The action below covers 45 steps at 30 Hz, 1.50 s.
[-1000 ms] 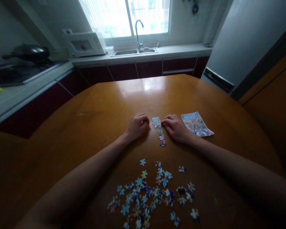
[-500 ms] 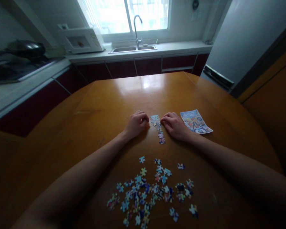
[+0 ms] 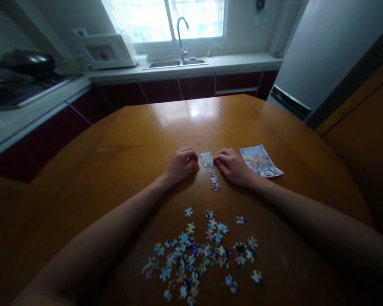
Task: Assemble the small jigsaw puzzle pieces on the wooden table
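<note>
A narrow strip of joined jigsaw pieces (image 3: 207, 160) lies on the wooden table, between my two hands. On its left side rests my left hand (image 3: 181, 163), fingers curled in, a small gap from the strip; no piece shows in it. My right hand (image 3: 231, 165) lies at the strip's right edge, its fingers bent and pressed together, tips at or very near that edge. Whether a piece is under those fingertips is hidden. Nearer to me, many loose jigsaw pieces (image 3: 191, 258) are scattered in a heap, with several single ones around it.
A printed picture sheet (image 3: 261, 161) lies flat right of my right hand. Beyond the round wooden table (image 3: 178, 123) are a counter with a sink (image 3: 166, 64), a microwave (image 3: 105, 53), a wok (image 3: 28, 61) on the stove and a fridge (image 3: 332, 51) at right.
The whole view has shifted slightly, so everything sits a little further left and up. Hands, strip and loose pieces keep their places relative to each other.
</note>
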Tool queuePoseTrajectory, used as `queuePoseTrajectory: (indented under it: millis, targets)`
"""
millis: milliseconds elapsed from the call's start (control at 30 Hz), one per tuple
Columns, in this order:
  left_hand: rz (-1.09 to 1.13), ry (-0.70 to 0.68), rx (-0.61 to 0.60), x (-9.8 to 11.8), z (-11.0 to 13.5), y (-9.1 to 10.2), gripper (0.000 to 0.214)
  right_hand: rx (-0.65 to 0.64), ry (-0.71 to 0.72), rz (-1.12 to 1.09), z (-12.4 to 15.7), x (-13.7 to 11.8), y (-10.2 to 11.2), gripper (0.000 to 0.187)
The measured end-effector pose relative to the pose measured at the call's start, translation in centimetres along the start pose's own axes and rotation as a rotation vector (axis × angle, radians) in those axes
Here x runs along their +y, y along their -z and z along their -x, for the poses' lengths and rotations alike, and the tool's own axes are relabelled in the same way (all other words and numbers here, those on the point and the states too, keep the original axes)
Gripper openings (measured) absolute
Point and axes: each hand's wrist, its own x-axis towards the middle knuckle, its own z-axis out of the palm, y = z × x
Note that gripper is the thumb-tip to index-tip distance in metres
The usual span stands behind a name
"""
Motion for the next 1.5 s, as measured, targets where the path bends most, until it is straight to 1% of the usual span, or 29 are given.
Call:
queuePoseTrajectory:
  millis: [367, 1500]
  targets:
    - [0.017, -0.015, 0.0, -0.06, -0.01, 0.0, 0.019, 0.004, 0.001, -0.001, 0.09, 0.05, -0.03, 0.017]
    - [0.017, -0.001, -0.027, 0.1, 0.05, 0.06, 0.019, -0.006, -0.007, 0.005, 0.08, -0.04, 0.13, 0.018]
